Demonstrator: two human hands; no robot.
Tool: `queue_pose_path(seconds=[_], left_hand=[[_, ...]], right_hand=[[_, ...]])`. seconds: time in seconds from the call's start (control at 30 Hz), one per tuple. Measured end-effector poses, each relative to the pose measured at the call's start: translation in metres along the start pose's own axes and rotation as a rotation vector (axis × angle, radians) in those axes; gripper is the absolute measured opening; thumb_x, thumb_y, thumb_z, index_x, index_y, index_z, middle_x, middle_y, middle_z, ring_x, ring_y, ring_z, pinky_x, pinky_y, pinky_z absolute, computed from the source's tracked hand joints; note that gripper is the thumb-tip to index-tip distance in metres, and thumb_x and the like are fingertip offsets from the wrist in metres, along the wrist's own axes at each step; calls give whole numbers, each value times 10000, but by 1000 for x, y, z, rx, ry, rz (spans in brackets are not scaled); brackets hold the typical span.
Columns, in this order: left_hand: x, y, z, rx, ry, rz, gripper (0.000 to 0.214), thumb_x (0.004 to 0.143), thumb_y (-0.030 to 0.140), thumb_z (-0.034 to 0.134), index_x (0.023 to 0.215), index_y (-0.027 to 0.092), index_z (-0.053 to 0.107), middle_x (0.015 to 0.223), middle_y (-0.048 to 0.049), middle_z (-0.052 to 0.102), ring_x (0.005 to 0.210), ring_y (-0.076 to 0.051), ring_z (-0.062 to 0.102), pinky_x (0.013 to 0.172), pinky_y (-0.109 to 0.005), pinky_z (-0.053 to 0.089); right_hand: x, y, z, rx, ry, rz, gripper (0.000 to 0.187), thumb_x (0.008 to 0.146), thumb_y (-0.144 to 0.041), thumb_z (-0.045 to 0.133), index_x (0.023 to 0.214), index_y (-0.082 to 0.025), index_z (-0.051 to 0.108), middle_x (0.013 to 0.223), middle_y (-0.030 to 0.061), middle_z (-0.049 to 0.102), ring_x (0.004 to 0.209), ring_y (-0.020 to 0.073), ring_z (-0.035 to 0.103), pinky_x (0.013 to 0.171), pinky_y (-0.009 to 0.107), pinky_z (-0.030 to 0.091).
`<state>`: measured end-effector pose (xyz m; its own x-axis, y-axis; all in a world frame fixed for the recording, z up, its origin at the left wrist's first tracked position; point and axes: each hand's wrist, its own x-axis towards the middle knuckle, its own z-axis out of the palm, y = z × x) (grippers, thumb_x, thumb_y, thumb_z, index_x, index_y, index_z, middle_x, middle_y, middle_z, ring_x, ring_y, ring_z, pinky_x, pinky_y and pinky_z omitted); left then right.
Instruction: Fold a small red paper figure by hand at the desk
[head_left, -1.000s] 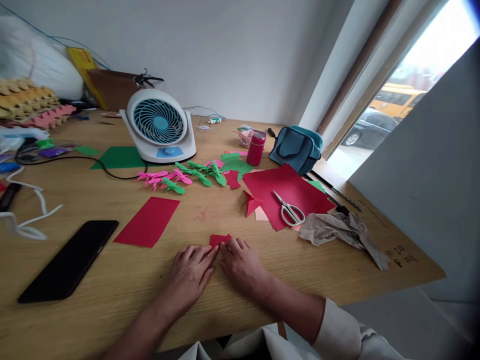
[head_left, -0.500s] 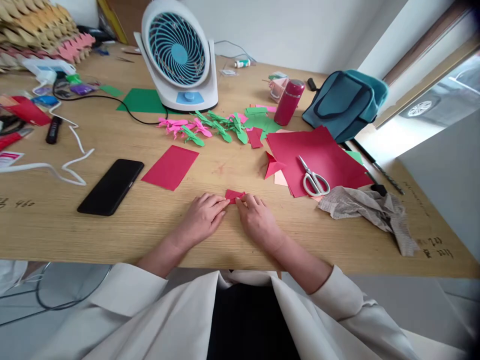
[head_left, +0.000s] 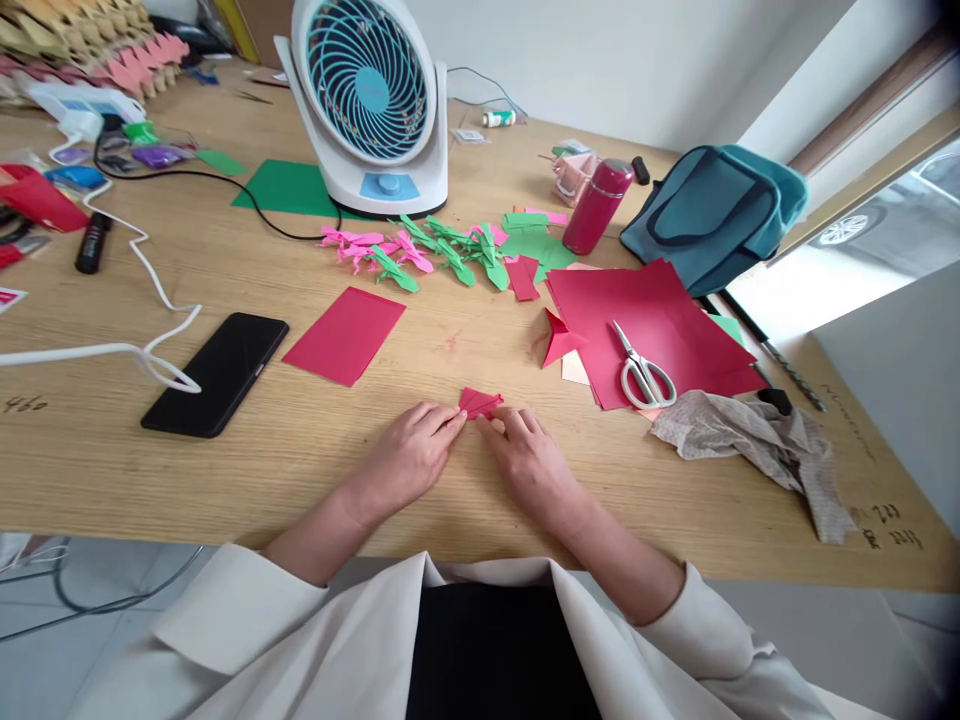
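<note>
A small folded piece of red paper (head_left: 478, 401) lies on the wooden table between my hands. My left hand (head_left: 412, 450) is closed, its fingertips pinching the paper's left lower corner. At the right lower edge, the fingers of my right hand (head_left: 529, 455) are curled and grip the paper too. Beyond them to the left lies a flat red sheet (head_left: 345, 336). Folded green paper figures (head_left: 454, 257) and pink ones (head_left: 360, 246) sit in a group farther back. To the right, scissors (head_left: 643, 375) rest on a stack of large red sheets (head_left: 690, 325).
A black phone (head_left: 217, 375) lies left, a white cable (head_left: 161, 290) looping over its edge. A fan (head_left: 375, 100) stands at the back near a green sheet (head_left: 285, 188). Farther right are a red flask (head_left: 598, 207), a teal bag (head_left: 712, 215) and a crumpled cloth (head_left: 750, 435).
My right hand has shifted slightly down and right, showing more of the folded red paper. The white cable now lies across the phone. The whole view has tilted a little.
</note>
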<state>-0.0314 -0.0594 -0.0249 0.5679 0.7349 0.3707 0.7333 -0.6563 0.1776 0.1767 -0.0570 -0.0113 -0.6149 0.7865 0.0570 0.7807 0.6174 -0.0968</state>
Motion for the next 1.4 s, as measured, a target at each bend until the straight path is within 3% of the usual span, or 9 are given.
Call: queue_pose_path(seconds=[0.1,0.43,0.67,0.77,0.87,1.07,1.2,1.4], left_hand=[[-1,1,1,-1,25,6,358,921,70,453,1235,84,625,1184,-134,656,1099,-242,562,1009,-401,512],[-3,-2,-3,36,-87,62,389,927,78,461,1299,73,575,1214,-146,632,1120,-259,543,1011,-427,508],[8,8,-18,-11,-183,75,268,939,110,474,1151,115,638,1008,-104,638,939,-239,577,825,-405,539],[20,-1,-30,-152,-253,112,240,914,98,504,1080,170,662,1013,-72,638,953,-215,581,867,-382,520],[32,-20,-36,-174,-207,117,289,908,49,477,1092,179,658,1046,-69,660,986,-210,593,888,-383,506],[36,-43,-23,-220,-138,268,320,927,49,448,1157,161,639,1177,-89,682,1128,-208,599,987,-372,513],[35,-46,-18,-224,-167,283,332,906,43,477,1182,147,628,1270,-109,647,1213,-224,566,1059,-394,488],[39,-52,-11,-262,-167,291,259,930,124,524,1163,164,631,1246,-107,638,1198,-226,573,1066,-412,488]], right_hand=[[0,0,0,29,-11,6,377,957,-89,434,1317,-110,544,1247,179,556,999,266,505,877,406,502],[2,0,6,32,-28,-16,349,924,-46,446,1254,-53,556,1227,191,556,1073,290,495,931,420,476],[6,5,5,79,11,37,445,932,-52,430,1372,-45,497,1269,192,566,1027,284,513,884,434,497],[7,10,3,106,43,12,426,962,-82,421,1379,-69,506,1285,176,586,1006,278,514,865,435,497],[7,16,2,152,84,-42,410,991,-108,409,1388,-107,511,1356,139,581,1022,267,514,866,432,485],[10,24,1,234,120,-96,449,980,-66,415,1410,-160,501,1456,87,538,1113,257,516,898,431,451],[13,26,1,267,119,-77,443,977,-71,428,1400,-169,516,1459,89,538,1115,249,532,903,428,447],[15,24,-2,304,121,-48,390,988,-108,435,1355,-172,552,1420,101,571,1119,253,553,915,433,453]])
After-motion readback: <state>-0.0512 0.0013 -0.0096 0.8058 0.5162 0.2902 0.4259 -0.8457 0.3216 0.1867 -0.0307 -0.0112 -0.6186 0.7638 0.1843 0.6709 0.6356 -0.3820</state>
